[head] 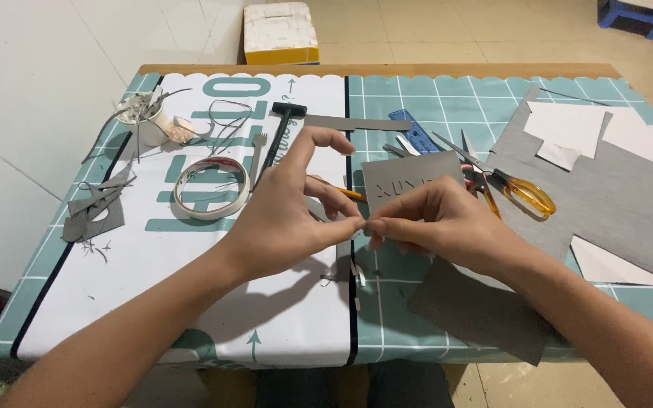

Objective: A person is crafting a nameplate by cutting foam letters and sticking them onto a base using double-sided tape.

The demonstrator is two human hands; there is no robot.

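My left hand (289,215) and my right hand (440,223) meet above the middle of the table, fingertips pinched together at a small pale strip (364,224). My right hand also holds a grey card (410,177) with cut-out letter shapes, standing tilted behind the fingers. Thin white strips (357,276) lie on the mat just below the hands. A yellow pencil-like tool (345,193) shows between the two hands.
A tape roll (211,189), a black-handled hammer (277,132), a white cup of scraps (145,121), a blue ruler (415,130), yellow-handled scissors (519,189), large grey sheets (621,196) and a grey piece (478,306) lie on the green mat (417,332).
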